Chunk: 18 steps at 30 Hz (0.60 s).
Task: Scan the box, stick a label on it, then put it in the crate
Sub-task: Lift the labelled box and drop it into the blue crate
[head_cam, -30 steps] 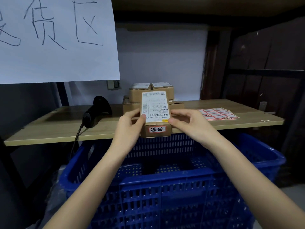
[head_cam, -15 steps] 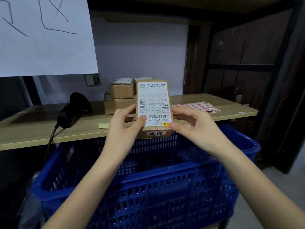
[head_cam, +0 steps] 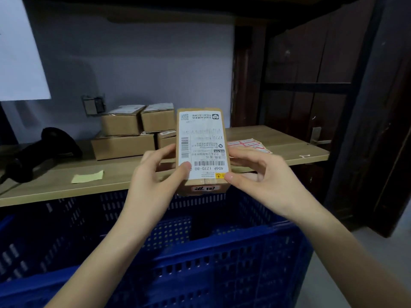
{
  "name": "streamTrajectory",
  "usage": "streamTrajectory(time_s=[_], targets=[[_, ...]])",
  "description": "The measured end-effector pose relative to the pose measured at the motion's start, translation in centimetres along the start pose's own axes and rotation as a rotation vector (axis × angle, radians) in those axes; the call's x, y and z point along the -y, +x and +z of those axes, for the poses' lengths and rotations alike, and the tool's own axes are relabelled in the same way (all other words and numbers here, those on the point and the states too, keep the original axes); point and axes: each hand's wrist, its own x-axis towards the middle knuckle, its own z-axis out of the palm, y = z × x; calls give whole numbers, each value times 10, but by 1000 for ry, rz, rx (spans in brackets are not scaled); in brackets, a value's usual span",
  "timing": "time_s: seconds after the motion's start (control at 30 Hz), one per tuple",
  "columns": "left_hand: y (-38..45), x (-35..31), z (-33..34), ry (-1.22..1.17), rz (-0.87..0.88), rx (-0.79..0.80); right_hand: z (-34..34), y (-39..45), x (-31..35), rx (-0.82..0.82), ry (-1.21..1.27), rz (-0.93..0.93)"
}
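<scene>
Box (head_cam: 201,150) clamped in both grips, left hand (head_cam: 153,181) at nine o'clock, right hand (head_cam: 264,181) at three, above crate (head_cam: 222,258).

Dim indoor lighting, deep shadow over the upper shelf and right-hand door (head_cam: 311,90), white shipping label (head_cam: 202,143) brightest area, slight motion blur on crate (head_cam: 222,263) perforations, wide-angle bowing at frame edges.

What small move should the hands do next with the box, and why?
Probably lower the box into the blue crate. Both the left hand and the right hand hold it above the crate, and a red-bordered label is already on its front face.
</scene>
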Motion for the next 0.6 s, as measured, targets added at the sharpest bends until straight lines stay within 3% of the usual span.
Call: streamTrajectory(time_s=[0.23, 0.33, 0.6], targets=[[-14, -7, 60, -70, -122, 74, -70, -8, -19, 137, -1, 106], [-24, -13, 78, -112, -224, 142, -99, -12, -23, 243, -62, 229], [-31, -16, 97, -68, -537, 288, -136, -6, -27, 547, -287, 277]])
